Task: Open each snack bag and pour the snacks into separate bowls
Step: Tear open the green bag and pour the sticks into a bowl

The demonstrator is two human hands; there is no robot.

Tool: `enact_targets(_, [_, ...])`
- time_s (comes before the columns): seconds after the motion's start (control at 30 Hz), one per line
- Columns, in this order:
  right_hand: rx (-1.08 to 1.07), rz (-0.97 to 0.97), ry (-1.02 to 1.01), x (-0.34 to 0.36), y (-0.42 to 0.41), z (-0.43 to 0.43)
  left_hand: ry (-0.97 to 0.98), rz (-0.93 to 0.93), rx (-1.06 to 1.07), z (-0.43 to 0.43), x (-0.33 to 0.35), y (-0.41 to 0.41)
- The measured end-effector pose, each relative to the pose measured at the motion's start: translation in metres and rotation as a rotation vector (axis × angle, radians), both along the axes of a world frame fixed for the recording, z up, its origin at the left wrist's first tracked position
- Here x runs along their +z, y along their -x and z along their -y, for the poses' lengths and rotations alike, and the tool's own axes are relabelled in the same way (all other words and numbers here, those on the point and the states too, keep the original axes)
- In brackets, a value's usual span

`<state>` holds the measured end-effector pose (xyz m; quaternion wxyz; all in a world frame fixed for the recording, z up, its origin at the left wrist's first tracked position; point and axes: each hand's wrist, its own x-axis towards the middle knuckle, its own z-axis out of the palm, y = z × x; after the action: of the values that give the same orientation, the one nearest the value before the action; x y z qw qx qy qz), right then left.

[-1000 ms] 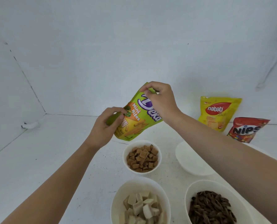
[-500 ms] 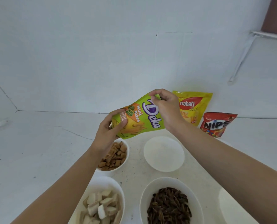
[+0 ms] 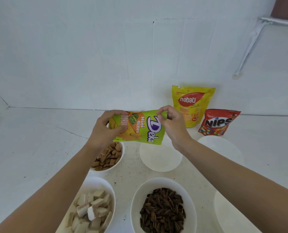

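Observation:
A green Deka Mini Bites bag (image 3: 140, 128) lies sideways in the air above the table, held by both hands. My left hand (image 3: 104, 130) grips its bottom end, fingers curled over the top edge. My right hand (image 3: 171, 122) pinches the bag's top corner between thumb and fingers. Under the bag's right end sits an empty white bowl (image 3: 160, 157). A bowl of brown square snacks (image 3: 108, 157) is partly hidden behind my left wrist. Near me stand a bowl of pale wafer pieces (image 3: 92, 207) and a bowl of dark striped seeds (image 3: 163, 211).
A yellow Nabati bag (image 3: 192, 105) and a red Nips bag (image 3: 218, 122) stand against the back wall at the right. Another empty white bowl (image 3: 223, 147) sits in front of them, and a third (image 3: 230, 214) at the lower right. White walls enclose the table.
The bag has turned from tilted upright to lying sideways and now sits lower. The camera view has swung right, so the bowls and the standing bags appear further left.

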<state>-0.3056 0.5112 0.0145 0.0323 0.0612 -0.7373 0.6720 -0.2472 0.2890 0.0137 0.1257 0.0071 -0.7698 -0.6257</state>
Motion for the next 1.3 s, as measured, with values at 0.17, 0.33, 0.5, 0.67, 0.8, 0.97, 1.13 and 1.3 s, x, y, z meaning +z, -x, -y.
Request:
enact_targets(0.17, [-0.025, 0.026, -0.070, -0.013, -0.006, -0.005, 0.064, 0.017, -0.005, -0.006, 0.007, -0.001])
enact_targets(0.33, [-0.045, 0.098, -0.072, -0.018, -0.012, -0.009, 0.089, 0.075, 0.014, -0.011, 0.014, 0.000])
enact_targets(0.5, [-0.016, 0.173, 0.032, -0.022, -0.018, -0.009, 0.015, 0.164, 0.116, -0.022, 0.022, 0.004])
enact_targets(0.67, [-0.081, 0.205, 0.124, -0.029, -0.025, -0.007, 0.037, 0.215, 0.155, -0.031, 0.031, 0.006])
enact_targets(0.8, [-0.098, 0.256, 0.165, -0.031, -0.028, -0.007, 0.113, 0.190, 0.155, -0.037, 0.037, 0.006])
enact_targets(0.97, [-0.119, 0.331, 0.202, -0.033, -0.030, -0.008, 0.203, 0.174, 0.143, -0.045, 0.043, 0.006])
enact_targets(1.13, [-0.110, 0.374, 0.271, -0.032, -0.032, -0.011, 0.248, 0.157, 0.123, -0.051, 0.049, 0.005])
enact_targets(1.3, [-0.079, 0.383, 0.245, -0.030, -0.032, -0.015, 0.266, 0.148, 0.124, -0.051, 0.050, 0.004])
